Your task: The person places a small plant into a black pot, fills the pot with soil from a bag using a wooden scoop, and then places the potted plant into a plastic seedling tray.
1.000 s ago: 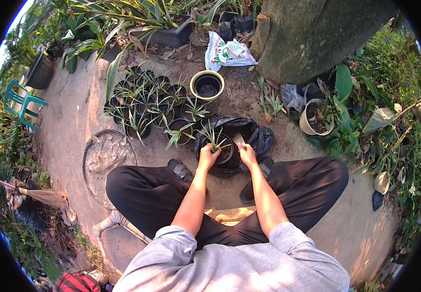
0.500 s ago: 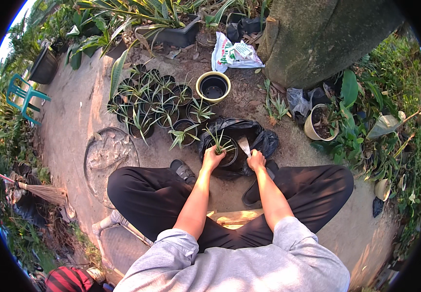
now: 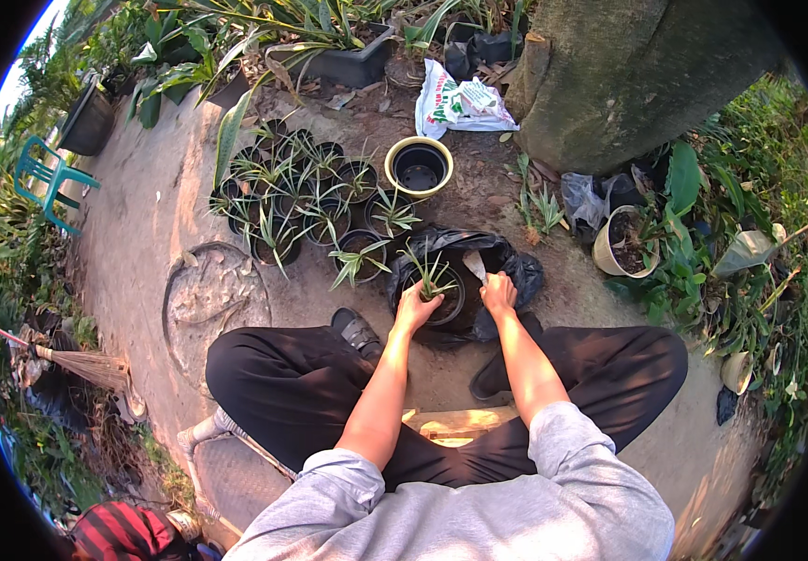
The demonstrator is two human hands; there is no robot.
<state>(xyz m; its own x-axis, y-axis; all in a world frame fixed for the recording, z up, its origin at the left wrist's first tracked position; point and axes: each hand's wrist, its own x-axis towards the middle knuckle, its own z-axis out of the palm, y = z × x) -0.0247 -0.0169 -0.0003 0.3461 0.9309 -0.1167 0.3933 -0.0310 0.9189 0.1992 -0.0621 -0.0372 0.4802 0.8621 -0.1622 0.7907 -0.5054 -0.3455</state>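
Observation:
My left hand (image 3: pixel 416 307) is closed around the base of a small spiky green-leaved plant (image 3: pixel 431 271). The plant stands in a round black pot (image 3: pixel 460 304), inside the mouth of a crumpled black plastic bag (image 3: pixel 523 279). In my right hand (image 3: pixel 498 293) is a hand trowel (image 3: pixel 475 265), its pale flat blade pointing up and left over the bag, just right of the pot. Dark soil shows dimly inside the bag. My fingers hide the stem and part of the pot's near rim.
Several black pots of similar plants (image 3: pixel 360 254) crowd the ground to the left. Beyond the bag stands a cream-rimmed black pot (image 3: pixel 419 168), with a white printed sack (image 3: pixel 464 105) behind it by a tree trunk (image 3: pixel 637 84). A cream pot (image 3: pixel 626 241) sits at right.
My right hand has lifted the trowel slightly, farther from me. My left hand keeps its hold on the plant. The whole view has shifted a little.

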